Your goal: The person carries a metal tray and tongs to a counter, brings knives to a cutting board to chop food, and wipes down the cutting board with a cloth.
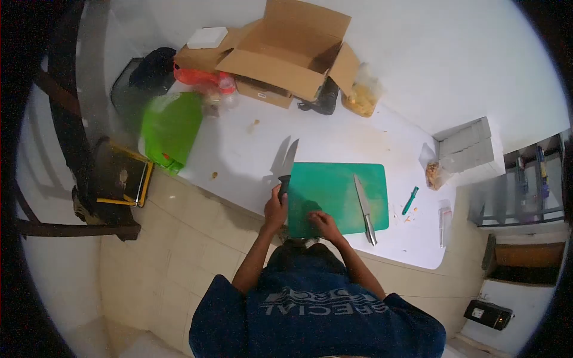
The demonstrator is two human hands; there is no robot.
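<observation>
My left hand (275,210) is wrapped round the black handle of a kitchen knife (290,156), its blade pointing away from me beside the left edge of a green cutting board (334,188). Over the near part of that board is my right hand (323,224), its fingers curled together; whether anything small is in them I cannot make out. A second knife (362,200) with a metal handle lies on the right side of the board, its tip pointing away. To the right of the board a green peeler (410,201) rests on the white table (250,155), with small orange scraps near it.
An open cardboard box (280,53), a bag of yellow food (362,98) and a green bag (172,128) stand along the back and left. White boxes (468,149) and a small bag of brown bits (433,174) are at the right.
</observation>
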